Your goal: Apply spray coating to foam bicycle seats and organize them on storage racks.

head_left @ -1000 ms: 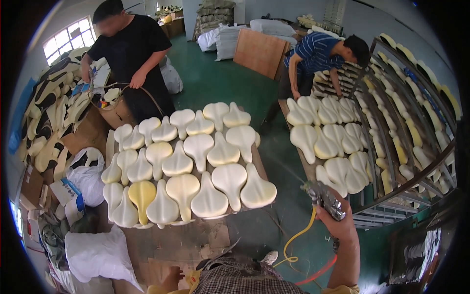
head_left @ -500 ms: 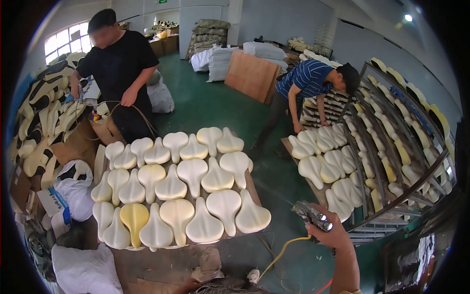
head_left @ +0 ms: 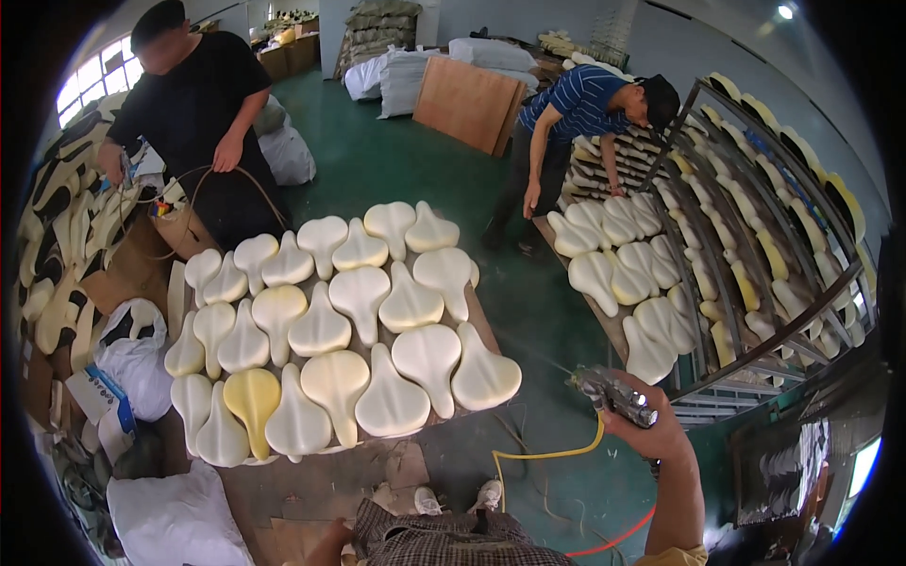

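My right hand [head_left: 645,426] is closed around a metal spray gun [head_left: 612,396] to the right of the table. From the gun a yellow hose [head_left: 547,455] hangs down, and a faint streak of mist leaves its nozzle toward the saddles. Rows of cream foam bicycle saddles [head_left: 330,311] lie side by side on a board-topped table [head_left: 491,330], noses pointing alternate ways. One saddle [head_left: 252,407] in the near row is a deeper yellow. My left hand [head_left: 330,545] shows only in part at the lower edge, beside my checked shorts; its fingers cannot be made out.
At the back left a person in black [head_left: 203,113] holds a tool and a looped hose. Another, in a striped shirt [head_left: 585,99], bends over a second saddle board [head_left: 618,344] beside a metal rack [head_left: 755,373]. A white sack [head_left: 175,514] and red hose [head_left: 613,540] lie nearby.
The view has tilted down, showing more of my shorts and shoes. My right hand still holds the spray gun. The striped-shirt person's nearer arm has dropped off the saddles.
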Demonstrator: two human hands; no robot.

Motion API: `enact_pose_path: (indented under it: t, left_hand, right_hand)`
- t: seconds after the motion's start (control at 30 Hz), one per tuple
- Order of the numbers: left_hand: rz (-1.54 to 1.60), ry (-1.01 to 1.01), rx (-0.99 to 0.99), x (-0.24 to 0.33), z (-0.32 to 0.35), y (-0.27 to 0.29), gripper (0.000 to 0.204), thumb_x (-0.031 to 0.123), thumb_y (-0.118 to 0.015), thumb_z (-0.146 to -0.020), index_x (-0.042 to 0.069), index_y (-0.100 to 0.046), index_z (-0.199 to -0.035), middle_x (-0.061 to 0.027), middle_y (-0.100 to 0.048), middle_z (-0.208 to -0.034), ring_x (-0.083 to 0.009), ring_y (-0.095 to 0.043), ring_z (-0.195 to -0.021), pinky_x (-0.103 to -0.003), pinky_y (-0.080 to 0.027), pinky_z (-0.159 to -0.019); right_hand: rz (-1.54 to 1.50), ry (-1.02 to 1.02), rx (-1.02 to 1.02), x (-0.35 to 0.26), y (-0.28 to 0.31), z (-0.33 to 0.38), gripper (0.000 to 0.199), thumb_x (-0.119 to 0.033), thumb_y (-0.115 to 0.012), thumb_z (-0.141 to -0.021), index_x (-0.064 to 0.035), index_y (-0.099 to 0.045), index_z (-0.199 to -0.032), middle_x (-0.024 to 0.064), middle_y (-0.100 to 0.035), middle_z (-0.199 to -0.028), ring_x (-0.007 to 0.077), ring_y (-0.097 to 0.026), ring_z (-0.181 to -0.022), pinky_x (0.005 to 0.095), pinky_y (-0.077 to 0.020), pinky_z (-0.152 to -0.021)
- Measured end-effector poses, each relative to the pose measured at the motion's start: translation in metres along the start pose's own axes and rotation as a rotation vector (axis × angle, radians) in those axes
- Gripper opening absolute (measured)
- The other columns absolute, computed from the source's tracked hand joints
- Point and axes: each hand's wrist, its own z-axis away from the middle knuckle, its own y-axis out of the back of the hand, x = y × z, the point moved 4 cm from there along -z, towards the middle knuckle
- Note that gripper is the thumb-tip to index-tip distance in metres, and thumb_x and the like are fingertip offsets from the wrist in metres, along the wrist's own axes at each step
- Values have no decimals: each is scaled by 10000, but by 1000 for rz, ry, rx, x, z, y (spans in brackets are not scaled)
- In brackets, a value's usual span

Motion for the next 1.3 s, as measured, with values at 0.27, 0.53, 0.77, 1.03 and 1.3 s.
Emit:
enact_pose_path:
  t: [0.27,0.53,0.77,1.03,1.3]
  left_hand:
    - [50,-84,-302,39,31,6,483,328,-619,-751,46,-602,-1143,-168,-599,-1151,-301,-577,-1065,-384,-464,-881]
    - [-51,33,-500,22,46,-45,421,211,-642,-727,40,-608,-1110,-156,-622,-1087,-313,-604,-971,-388,-475,-824]
    - [-487,-442,-380,1,50,-80,356,218,-628,-722,113,-636,-1062,-134,-630,-1095,-341,-596,-985,-393,-493,-797]
    - [-197,-414,-239,4,102,-63,389,363,-554,-776,82,-659,-1023,-177,-643,-1041,-351,-613,-947,-396,-476,-827]
    - [99,-227,-138,-22,115,-39,410,410,-571,-781,50,-685,-941,-187,-659,-977,-332,-628,-917,-371,-471,-816]
  right_hand:
    - [98,-44,-118,-7,-4,37,492,-39,-663,-750,-7,-523,-1220,69,-629,-857,94,-548,-764,252,-472,-725]
    - [123,-45,-55,3,9,96,495,-57,-665,-732,-1,-534,-1206,95,-633,-832,107,-548,-676,258,-468,-656]
    - [37,-86,3,15,26,143,496,-64,-667,-733,-7,-537,-1208,103,-635,-812,126,-560,-665,264,-469,-656]
    - [51,-73,11,20,29,177,497,-62,-667,-725,-9,-540,-1203,103,-626,-797,138,-551,-652,266,-470,-653]
    - [52,-127,43,9,14,182,496,-43,-653,-724,-8,-534,-1205,91,-624,-827,116,-547,-698,254,-463,-687]
